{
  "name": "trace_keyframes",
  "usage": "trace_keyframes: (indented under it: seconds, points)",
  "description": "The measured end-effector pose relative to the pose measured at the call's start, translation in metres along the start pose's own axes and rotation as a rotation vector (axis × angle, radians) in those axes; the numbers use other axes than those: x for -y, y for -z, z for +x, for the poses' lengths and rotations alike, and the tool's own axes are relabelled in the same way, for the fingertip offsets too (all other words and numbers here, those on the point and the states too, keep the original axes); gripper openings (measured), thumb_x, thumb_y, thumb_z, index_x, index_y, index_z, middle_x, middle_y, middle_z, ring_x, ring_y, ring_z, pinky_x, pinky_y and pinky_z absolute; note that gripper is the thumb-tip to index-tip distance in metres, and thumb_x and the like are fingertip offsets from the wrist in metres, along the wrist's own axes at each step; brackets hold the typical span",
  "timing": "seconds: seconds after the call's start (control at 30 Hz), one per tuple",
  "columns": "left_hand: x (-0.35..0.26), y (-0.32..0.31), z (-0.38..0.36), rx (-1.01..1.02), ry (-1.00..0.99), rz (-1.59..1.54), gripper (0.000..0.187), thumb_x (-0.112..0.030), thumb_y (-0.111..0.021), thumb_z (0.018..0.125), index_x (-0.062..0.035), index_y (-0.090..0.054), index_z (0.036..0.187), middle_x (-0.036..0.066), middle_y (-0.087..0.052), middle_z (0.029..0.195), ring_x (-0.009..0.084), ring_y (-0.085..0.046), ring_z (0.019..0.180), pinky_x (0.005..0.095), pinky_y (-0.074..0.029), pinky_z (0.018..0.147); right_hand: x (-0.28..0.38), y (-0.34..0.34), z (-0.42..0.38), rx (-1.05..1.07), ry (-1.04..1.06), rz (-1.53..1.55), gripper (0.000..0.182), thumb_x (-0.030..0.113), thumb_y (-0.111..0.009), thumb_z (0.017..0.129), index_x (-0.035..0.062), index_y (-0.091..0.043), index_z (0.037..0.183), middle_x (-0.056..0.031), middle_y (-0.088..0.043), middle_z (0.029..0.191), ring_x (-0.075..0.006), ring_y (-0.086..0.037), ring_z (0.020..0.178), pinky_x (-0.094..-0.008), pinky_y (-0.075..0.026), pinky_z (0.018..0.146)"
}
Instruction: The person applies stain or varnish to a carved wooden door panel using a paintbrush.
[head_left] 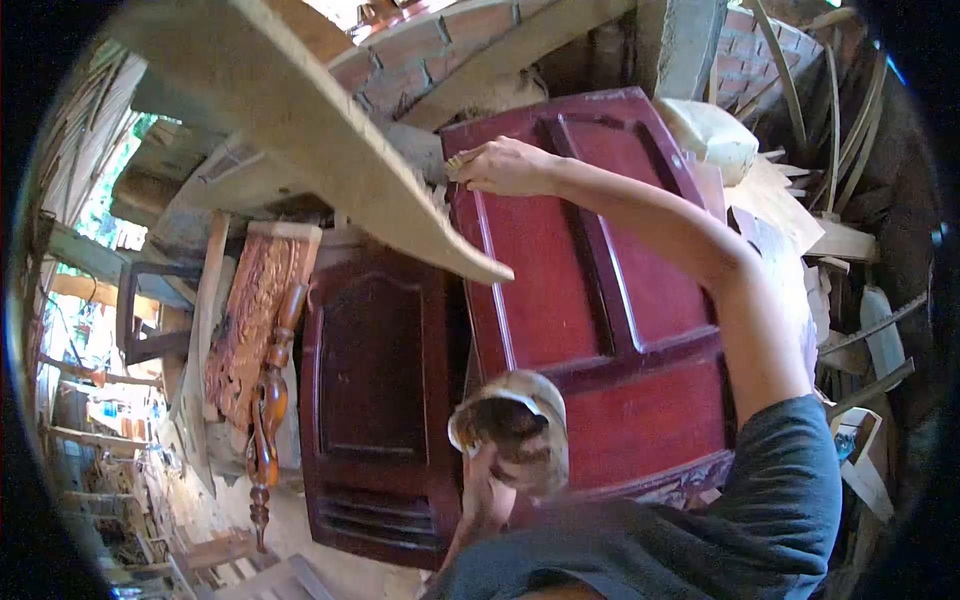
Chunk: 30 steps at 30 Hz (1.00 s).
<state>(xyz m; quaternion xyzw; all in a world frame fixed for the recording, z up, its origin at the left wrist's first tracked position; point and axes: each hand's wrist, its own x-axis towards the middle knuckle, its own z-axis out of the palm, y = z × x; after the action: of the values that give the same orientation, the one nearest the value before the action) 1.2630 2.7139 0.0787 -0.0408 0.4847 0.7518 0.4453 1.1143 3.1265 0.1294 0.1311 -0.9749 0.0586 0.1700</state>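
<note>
My right hand (505, 166) reaches to the upper left edge of a dark red panelled door (545, 270), which leans at a tilt. Its fingers are closed on a small yellowish wad (456, 166), too small to tell whether it is cloth or sponge. Lower down, my left hand (486, 487) grips a stained, pale open-topped container (552, 425) from its left side. Dark contents show inside its mouth. Left of the red door stands a darker brown door (372, 370) with slats near its bottom.
A long wooden board (330, 150) slants across the upper left, close to the camera. A carved wooden panel (262, 310) and a turned post (268, 400) stand at left. Behind the red door are a whitish jug (712, 135) and a brick wall (430, 50). Wood scraps lie at right.
</note>
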Motion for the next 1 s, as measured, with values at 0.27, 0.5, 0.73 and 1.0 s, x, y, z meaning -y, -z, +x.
trace_keyframes:
  seconds: [0.27,0.5,0.73,1.0]
  points:
    - [-0.027,0.019,0.001,0.034,-0.162,-0.290,0.060,-0.047,-0.049,0.093,-0.0170,-0.038,0.143,0.005,-0.040,0.146,0.0282,-0.036,0.136,0.0539,-0.030,0.111,0.126,0.029,-0.088,0.045,0.050,0.191,0.024,0.010,-0.060,0.086,0.0055,-0.065,0.109,-0.0158,-0.065,0.114,-0.0304,-0.068,0.092,-0.0397,-0.061,0.071]
    - [-0.046,0.031,-0.012,-0.119,-0.265,-0.316,0.065,-0.047,-0.054,0.089,-0.0172,-0.035,0.144,0.006,-0.039,0.145,0.0290,-0.037,0.134,0.0559,-0.031,0.108,0.186,0.088,-0.121,0.214,0.138,0.714,0.021,0.018,-0.063,0.090,0.0076,-0.070,0.107,-0.0084,-0.072,0.095,-0.0219,-0.070,0.080,-0.0351,-0.058,0.074]
    - [-0.035,0.028,-0.019,-0.096,-0.203,-0.284,0.066,-0.047,-0.052,0.089,-0.0182,-0.033,0.146,0.006,-0.036,0.148,0.0300,-0.034,0.137,0.0572,-0.028,0.110,0.084,0.064,-0.095,0.518,-0.303,0.982,0.026,0.020,-0.066,0.089,0.0006,-0.069,0.106,-0.0082,-0.072,0.092,-0.0123,-0.067,0.080,-0.0268,-0.057,0.073]
    - [-0.027,0.024,-0.018,-0.074,-0.233,-0.042,0.066,-0.046,-0.053,0.089,-0.0200,-0.032,0.146,0.005,-0.032,0.151,0.0320,-0.029,0.139,0.0596,-0.024,0.111,-0.056,0.045,-0.034,0.098,-0.359,0.772,0.026,0.022,-0.066,0.088,-0.0012,-0.070,0.098,-0.0117,-0.072,0.087,-0.0211,-0.069,0.070,-0.0300,-0.058,0.063]
